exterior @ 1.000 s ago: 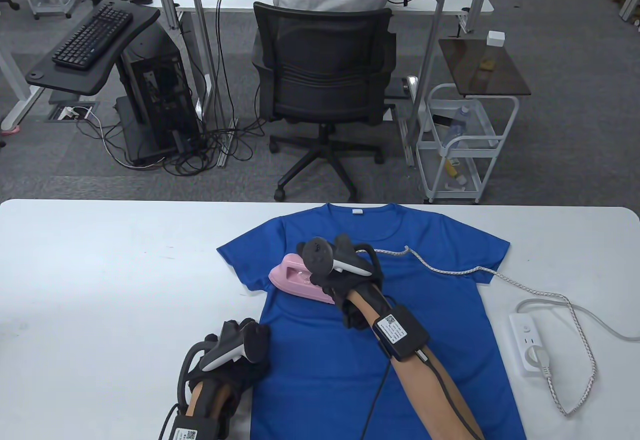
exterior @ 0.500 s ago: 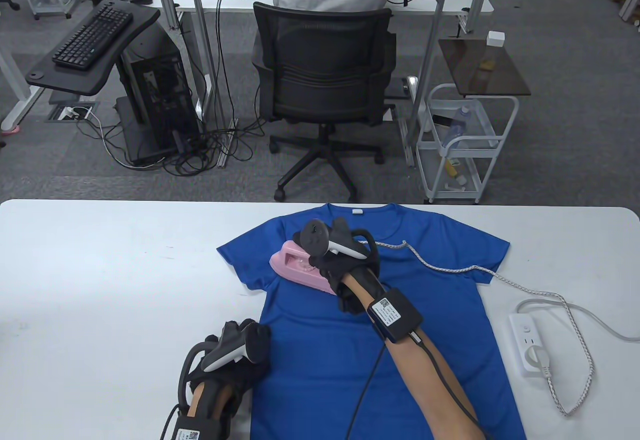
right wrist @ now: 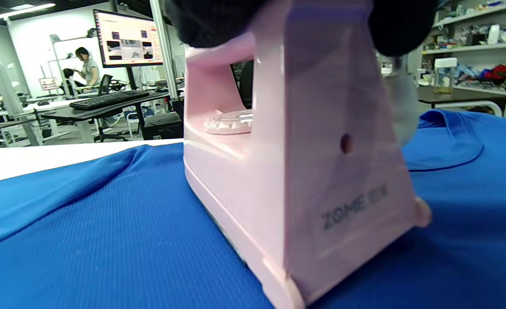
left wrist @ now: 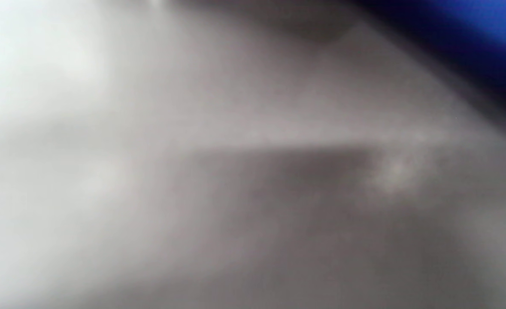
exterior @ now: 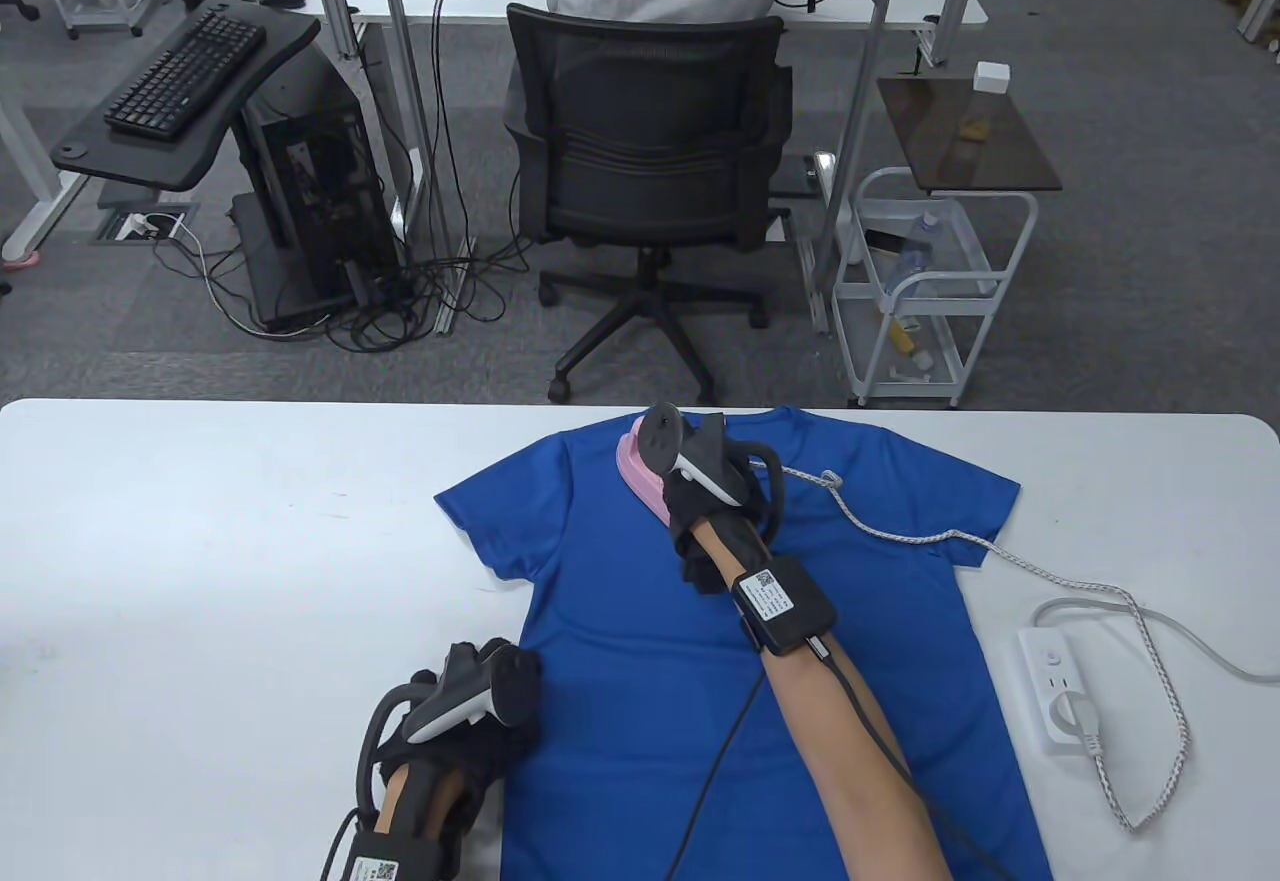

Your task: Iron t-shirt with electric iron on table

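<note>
A blue t-shirt lies flat on the white table, collar at the far edge. My right hand grips the handle of a pink electric iron that sits on the shirt near the collar. In the right wrist view the iron stands flat on the blue fabric with my gloved fingers around its handle. My left hand rests on the shirt's left edge near its hem, its fingers hidden under the tracker. The left wrist view is a blur of table and a blue corner.
The iron's braided cord runs right across the sleeve to a white power strip on the table's right side. An office chair and a white cart stand beyond the far table edge.
My right hand has pushed the iron from the shirt's left chest area up and to the right, to the collar. The cord followed. The left hand has stayed put.
</note>
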The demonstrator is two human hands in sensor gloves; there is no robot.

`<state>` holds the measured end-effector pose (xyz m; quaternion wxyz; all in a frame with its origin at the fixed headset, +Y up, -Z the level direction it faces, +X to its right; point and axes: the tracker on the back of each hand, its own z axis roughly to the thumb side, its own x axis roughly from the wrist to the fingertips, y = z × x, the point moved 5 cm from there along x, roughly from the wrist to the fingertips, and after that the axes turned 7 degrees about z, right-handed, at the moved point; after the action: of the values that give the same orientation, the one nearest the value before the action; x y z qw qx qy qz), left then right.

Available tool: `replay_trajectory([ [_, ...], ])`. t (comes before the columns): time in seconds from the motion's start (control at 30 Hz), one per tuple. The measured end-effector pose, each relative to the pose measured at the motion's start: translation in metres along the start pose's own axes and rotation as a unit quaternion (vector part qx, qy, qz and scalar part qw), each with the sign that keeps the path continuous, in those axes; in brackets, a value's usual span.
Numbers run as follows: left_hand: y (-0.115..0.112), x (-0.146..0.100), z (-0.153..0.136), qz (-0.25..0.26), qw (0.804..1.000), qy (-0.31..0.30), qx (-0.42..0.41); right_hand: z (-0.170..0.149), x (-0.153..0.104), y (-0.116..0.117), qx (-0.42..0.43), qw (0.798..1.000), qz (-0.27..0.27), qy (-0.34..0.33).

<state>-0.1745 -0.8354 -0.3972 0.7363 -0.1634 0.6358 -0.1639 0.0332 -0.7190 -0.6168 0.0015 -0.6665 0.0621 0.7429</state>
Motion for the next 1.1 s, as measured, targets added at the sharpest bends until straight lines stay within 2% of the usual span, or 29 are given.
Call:
replay_trajectory([
  [0.17, 0.0, 0.0, 0.0, 0.0, 1.0, 0.0, -0.001, 0.018, -0.002, 0.005, 0.046, 0.994, 0.037, -0.087],
  [0.33, 0.0, 0.0, 0.0, 0.001, 1.0, -0.001, -0.003, 0.021, -0.002, 0.005, 0.037, 0.993, 0.063, -0.096],
  [0.43, 0.0, 0.0, 0.0, 0.001, 1.0, -0.002, -0.004, 0.014, -0.004, 0.003, 0.011, 0.995, 0.063, -0.072],
  [0.63, 0.0, 0.001, 0.0, 0.001, 1.0, -0.003, -0.003, -0.019, -0.015, -0.004, -0.038, 0.999, 0.029, 0.008],
  [0.8, 0.0, 0.001, 0.0, 0.002, 1.0, -0.002, -0.001, -0.046, -0.013, -0.002, 0.003, 0.999, 0.011, 0.052],
  [1.0, 0.0, 0.0, 0.0, 0.002, 1.0, -0.001, -0.002, -0.047, 0.001, -0.002, 0.021, 0.998, -0.023, 0.062],
  [1.1, 0.0, 0.0, 0.0, 0.003, 1.0, -0.001, -0.002, -0.048, 0.007, 0.0, 0.038, 0.997, -0.02, 0.067],
])
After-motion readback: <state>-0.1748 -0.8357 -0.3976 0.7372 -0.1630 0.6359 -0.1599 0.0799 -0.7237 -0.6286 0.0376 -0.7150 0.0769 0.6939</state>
